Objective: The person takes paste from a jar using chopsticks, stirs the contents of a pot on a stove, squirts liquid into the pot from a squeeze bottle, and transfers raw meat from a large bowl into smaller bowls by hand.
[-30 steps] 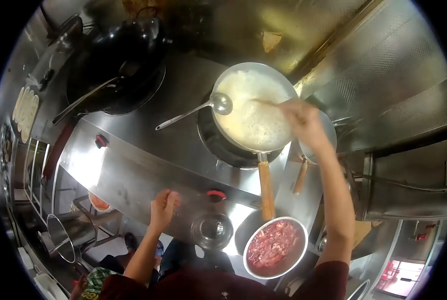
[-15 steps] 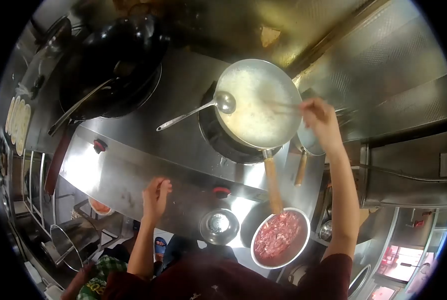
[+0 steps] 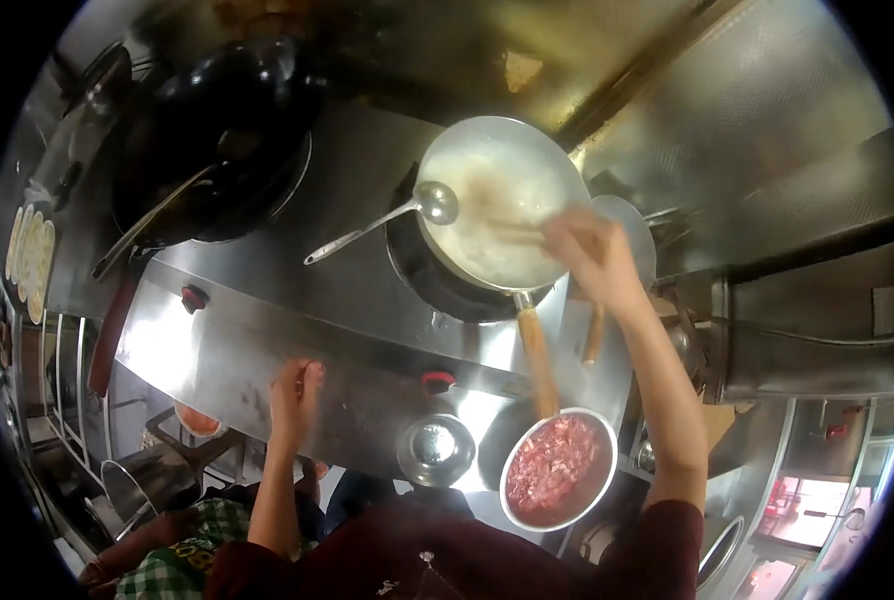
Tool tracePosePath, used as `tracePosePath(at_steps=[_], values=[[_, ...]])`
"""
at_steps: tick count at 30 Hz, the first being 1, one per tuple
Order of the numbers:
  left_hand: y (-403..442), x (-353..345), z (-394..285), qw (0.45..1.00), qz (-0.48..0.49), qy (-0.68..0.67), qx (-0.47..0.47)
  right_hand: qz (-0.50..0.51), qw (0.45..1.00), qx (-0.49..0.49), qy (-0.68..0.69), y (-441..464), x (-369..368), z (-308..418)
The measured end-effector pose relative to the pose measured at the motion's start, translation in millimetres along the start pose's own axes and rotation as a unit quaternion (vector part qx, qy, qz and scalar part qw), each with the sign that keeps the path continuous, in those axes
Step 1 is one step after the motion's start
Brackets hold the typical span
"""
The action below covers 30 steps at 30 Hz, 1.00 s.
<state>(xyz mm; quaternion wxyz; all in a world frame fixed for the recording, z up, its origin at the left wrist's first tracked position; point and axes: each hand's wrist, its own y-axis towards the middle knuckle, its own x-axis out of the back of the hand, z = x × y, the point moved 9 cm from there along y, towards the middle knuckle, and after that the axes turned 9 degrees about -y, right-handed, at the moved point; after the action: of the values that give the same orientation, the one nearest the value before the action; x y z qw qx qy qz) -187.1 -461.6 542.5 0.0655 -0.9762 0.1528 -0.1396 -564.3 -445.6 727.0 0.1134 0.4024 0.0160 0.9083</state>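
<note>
My right hand is closed around chopsticks, blurred by motion, whose tips reach into the pan. Pale, cloudy liquid fills that wooden-handled pan, which sits over a burner. A metal ladle lies across the pan's left side, its handle pointing left. My left hand hovers at the counter's front with fingers curled and nothing visible in it. Near the pan handle's end stands a white bowl of raw sliced meat. Left of it is a small metal bowl.
At the left, a black wok has a long-handled utensil leaning in it. Red knobs stick out of the stove front. A second pan is partly hidden behind my right arm. A person's checkered clothing shows at lower left.
My right hand has moved left over the pan, carrying the chopsticks with it. My left hand stays near the counter's front, still curled. The view has shifted slightly.
</note>
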Motion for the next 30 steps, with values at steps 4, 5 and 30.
tracePosePath(at_steps=[4, 5, 30], values=[[-5, -1, -4, 1.0, 0.001, -0.018, -0.001, -0.088, 0.996, -0.025, -0.001, 14, 35, -47], [-5, -6, 8, 0.998, -0.006, -0.058, 0.025, -0.087, 0.994, -0.065, 0.025, 5, 33, -48], [-67, -291, -111, 0.799, 0.171, -0.517, 0.255, -0.128, 0.992, -0.005, -0.015, -21, 24, -43]])
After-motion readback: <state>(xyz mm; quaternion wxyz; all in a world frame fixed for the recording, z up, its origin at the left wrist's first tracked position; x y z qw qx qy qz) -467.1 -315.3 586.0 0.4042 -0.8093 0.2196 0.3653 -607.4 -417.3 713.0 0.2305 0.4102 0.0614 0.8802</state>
